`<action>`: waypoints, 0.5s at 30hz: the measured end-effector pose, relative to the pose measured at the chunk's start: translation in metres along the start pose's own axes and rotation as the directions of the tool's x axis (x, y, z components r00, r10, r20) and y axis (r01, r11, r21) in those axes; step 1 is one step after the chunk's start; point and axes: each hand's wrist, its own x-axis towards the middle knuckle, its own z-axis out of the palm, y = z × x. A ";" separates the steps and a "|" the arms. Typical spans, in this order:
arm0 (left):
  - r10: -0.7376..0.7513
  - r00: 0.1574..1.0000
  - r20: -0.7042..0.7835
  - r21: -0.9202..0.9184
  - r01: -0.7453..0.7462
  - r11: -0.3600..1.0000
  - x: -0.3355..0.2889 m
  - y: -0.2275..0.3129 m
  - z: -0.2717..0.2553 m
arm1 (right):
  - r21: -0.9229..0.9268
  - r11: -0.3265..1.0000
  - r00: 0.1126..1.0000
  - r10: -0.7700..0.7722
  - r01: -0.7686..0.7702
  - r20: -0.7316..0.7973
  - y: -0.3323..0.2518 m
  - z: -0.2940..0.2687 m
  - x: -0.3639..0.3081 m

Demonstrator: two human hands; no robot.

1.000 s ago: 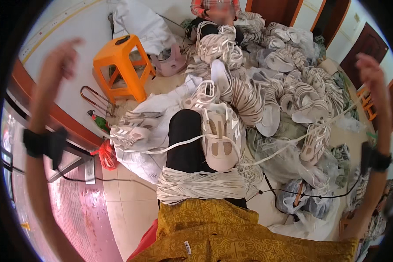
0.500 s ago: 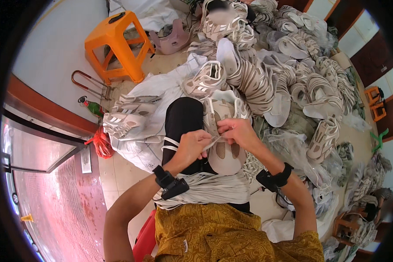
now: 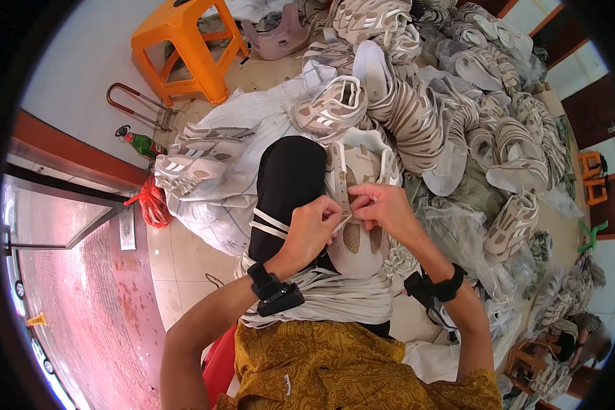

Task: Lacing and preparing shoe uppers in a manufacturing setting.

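Observation:
A beige and white sneaker upper [image 3: 357, 260] lies across my lap beside my black-clad left knee, its toe toward me. Over its lacing area, my left hand [image 3: 314, 225] pinches a pale shoelace [image 3: 347, 217]. My right hand [image 3: 387, 208] is closed on the same lace from the other side, thumb and forefinger low over the eyelets. The two sets of fingertips nearly meet, and they partly hide the lace. A thick bundle of cream shoelaces [image 3: 321, 297] lies across my thighs, and a few strands loop over the left knee.
Rows of nested sneaker uppers [image 3: 417, 133] are heaped ahead and to the right, among clear plastic bags [image 3: 451, 229]. More uppers [image 3: 191, 164] rest on a white sack [image 3: 236, 178] at left. An orange stool [image 3: 181, 51], a green bottle [image 3: 142, 143] and a red bag [image 3: 154, 203] stand near the wall.
My left hand has come closer to my right, and the lace span between them is shorter. The whole view has shifted slightly, with the stool now higher in it.

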 end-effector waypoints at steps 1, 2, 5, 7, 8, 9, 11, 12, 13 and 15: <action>0.036 0.999 -0.025 0.053 -0.034 0.998 -0.002 -0.001 0.000 | 0.002 1.000 1.000 0.000 0.000 0.001 0.000 0.000 0.000; 0.035 0.999 -0.025 0.055 -0.034 0.998 -0.001 -0.005 0.000 | -0.002 1.000 1.000 0.001 -0.001 0.001 0.000 0.000 0.000; 0.393 0.914 -0.097 0.326 -0.345 0.880 0.002 -0.017 0.000 | 0.004 1.000 1.000 -0.006 0.006 0.001 0.001 0.001 0.001; 0.484 0.872 -0.069 0.420 -0.415 0.807 0.003 -0.017 0.001 | 0.014 1.000 1.000 -0.012 0.012 -0.004 0.002 0.001 -0.001; 0.486 0.872 -0.068 0.422 -0.416 0.805 0.002 -0.016 0.001 | 0.013 1.000 1.000 -0.020 0.020 -0.004 0.003 0.001 -0.002; 0.467 0.881 -0.076 0.419 -0.396 0.817 0.001 -0.015 0.002 | 0.012 1.000 1.000 -0.029 0.029 -0.003 0.003 0.001 -0.002; 0.449 0.889 -0.084 0.417 -0.378 0.826 0.003 -0.015 0.004 | 0.004 0.999 0.999 -0.034 0.034 -0.008 0.002 0.002 -0.002; 0.465 0.882 -0.073 0.426 -0.394 0.815 0.003 -0.014 0.005 | -0.004 0.999 0.999 -0.036 0.036 -0.011 0.001 0.003 -0.003; 0.480 0.875 -0.063 0.434 -0.409 0.803 0.003 -0.013 0.006 | -0.003 0.999 0.999 -0.038 0.038 -0.011 0.001 0.003 -0.003; 0.507 0.860 -0.052 0.474 -0.426 0.771 0.002 -0.010 0.009 | -0.008 0.999 0.999 -0.039 0.039 -0.022 0.000 0.004 -0.004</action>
